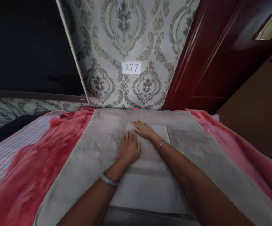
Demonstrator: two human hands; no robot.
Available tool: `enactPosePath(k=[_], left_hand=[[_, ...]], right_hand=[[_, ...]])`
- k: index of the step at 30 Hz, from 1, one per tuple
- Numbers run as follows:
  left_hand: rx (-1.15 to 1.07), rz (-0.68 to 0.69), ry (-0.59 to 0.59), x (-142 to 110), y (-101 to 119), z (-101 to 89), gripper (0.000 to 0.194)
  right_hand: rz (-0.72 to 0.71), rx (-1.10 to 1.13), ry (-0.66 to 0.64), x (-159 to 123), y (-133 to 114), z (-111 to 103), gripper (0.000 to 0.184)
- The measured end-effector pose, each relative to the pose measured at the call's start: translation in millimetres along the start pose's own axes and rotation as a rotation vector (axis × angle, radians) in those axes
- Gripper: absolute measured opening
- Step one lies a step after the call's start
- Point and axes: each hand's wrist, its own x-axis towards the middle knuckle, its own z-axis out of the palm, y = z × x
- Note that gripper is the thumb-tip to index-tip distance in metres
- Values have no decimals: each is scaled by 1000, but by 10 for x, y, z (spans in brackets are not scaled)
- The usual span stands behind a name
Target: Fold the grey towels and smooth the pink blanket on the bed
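A light grey folded cloth [150, 191], plush-looking with a darker band across it, lies lengthwise in front of me. Its exact kind I cannot tell. My left hand [129, 147] rests flat at its left side, fingers extended toward the wall. Just beyond it, my right hand [143, 129] lies flat near the cloth's far end, its fingers pointing left. Nothing is gripped by either hand. Under the folded cloth spreads a larger grey sheet of fabric [79, 169]. Parts of the cloth are hidden under my hands and forearms.
A red plush blanket [42, 166] lies beneath the grey fabric and shows on both sides. Striped bedding [30, 136] is at the left. Behind stand a patterned wall [124, 84] with a "277" label [131, 67], a dark screen [30, 47] and a red wooden cabinet [201, 62].
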Motion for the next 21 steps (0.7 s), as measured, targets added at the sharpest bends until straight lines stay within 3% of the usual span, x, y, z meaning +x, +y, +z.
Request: enactPosePath(k=[8,12,17,21], left_hand=[[-5,-3,-30,2,20,-41,60],[21,-5,-13,-2,36,-56,58],[86,-4,-46,8,67,-106,58],[70,13,-39,5,46,-113,55]], right_hand=[[70,-14,-9,-40,-84,-84,59],[210,-74,21,-391,-53,-155,62],[345,-96,23,-972,198,-95,64],[405,-64,58,-1100,276,-69,64]])
